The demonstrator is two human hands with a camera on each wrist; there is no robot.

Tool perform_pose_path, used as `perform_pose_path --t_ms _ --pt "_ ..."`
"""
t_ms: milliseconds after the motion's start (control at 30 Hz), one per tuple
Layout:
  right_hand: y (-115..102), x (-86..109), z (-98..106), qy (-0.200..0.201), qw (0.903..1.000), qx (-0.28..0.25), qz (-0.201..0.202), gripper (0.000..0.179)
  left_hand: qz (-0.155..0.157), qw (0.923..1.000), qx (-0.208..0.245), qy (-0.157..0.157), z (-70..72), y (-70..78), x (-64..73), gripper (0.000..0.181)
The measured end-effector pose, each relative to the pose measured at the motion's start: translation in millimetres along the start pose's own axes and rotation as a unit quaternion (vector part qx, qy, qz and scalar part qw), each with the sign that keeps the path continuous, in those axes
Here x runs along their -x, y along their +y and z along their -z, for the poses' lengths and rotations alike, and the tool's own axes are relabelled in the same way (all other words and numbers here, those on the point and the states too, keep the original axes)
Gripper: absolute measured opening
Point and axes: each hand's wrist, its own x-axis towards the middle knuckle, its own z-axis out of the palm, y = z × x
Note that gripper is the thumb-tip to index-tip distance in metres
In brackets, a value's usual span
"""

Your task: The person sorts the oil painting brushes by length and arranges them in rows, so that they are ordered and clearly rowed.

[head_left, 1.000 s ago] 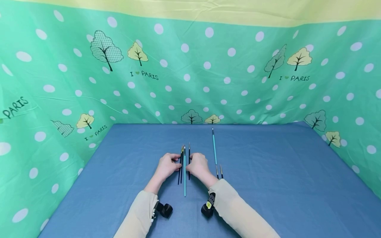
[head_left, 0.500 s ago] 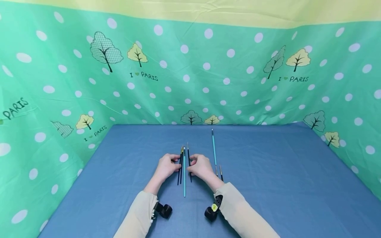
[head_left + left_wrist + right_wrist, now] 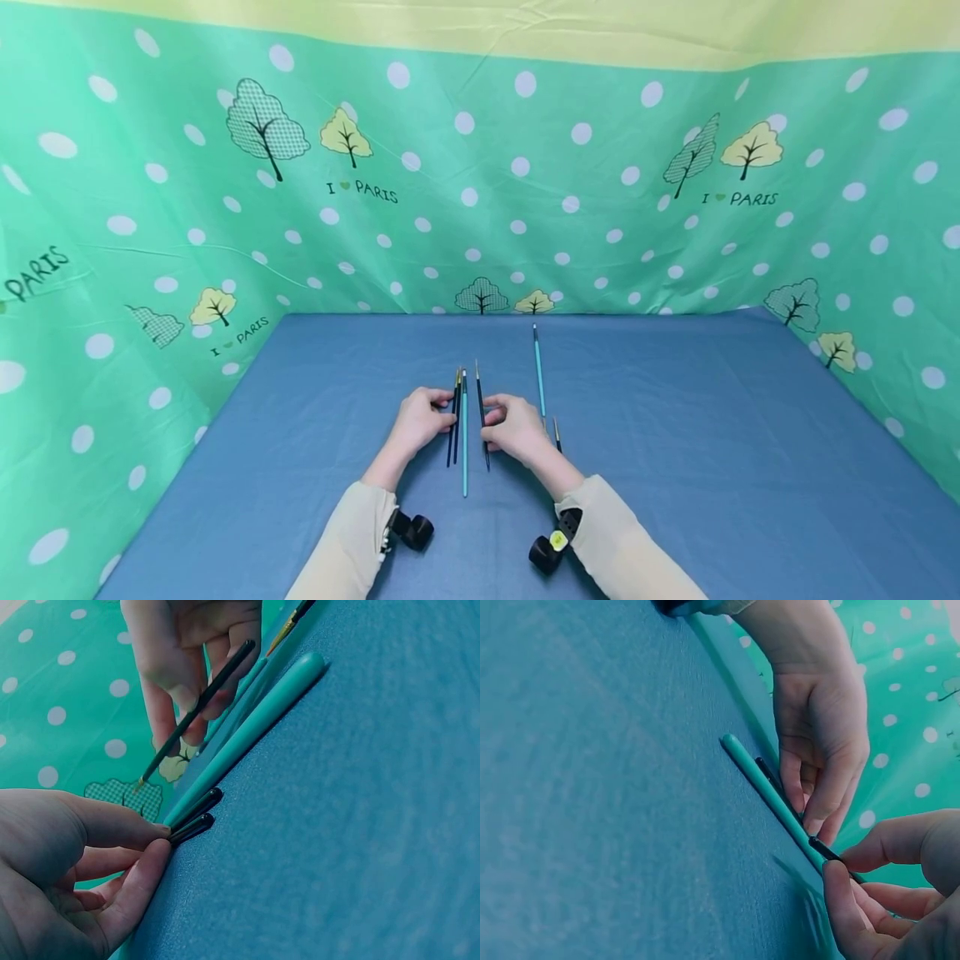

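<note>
On the blue cloth lies a teal paintbrush (image 3: 465, 458), with two black paintbrushes (image 3: 455, 446) close along its left side. My left hand (image 3: 423, 418) is at those black brushes, thumb and finger pinching at their handles; in the left wrist view the handle ends (image 3: 196, 817) stick out past the fingertips. To the right of the teal brush, my right hand (image 3: 517, 429) pinches another black paintbrush (image 3: 479, 396) between thumb and fingers. The left wrist view shows this brush (image 3: 199, 712) tilted over the cloth, its thin tip pointing away.
Further back on the right lies a second teal paintbrush (image 3: 539, 375). In front of it a black paintbrush (image 3: 557, 433) is partly hidden by my right wrist, with another brush tip beside it. A green dotted curtain (image 3: 480, 233) borders the table's back edge.
My right hand has moved slightly right and towards me with its black paintbrush, away from the teal one, and the brush's slant has changed. My left hand has stayed put.
</note>
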Motion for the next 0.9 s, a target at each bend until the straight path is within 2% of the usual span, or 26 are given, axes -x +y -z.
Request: perform_pose_path --t_ms 533,900 --pt "6.8 26.7 24.3 -0.014 0.9996 -0.023 0.008 0.051 0.001 0.9999 0.01 -0.009 0.5 -1.7 -0.1 0.041" --pt "15.9 38.7 41.9 0.002 0.9995 -0.033 0.001 0.053 0.0 0.9998 0.016 -0.01 1.1 -0.3 -0.3 0.04"
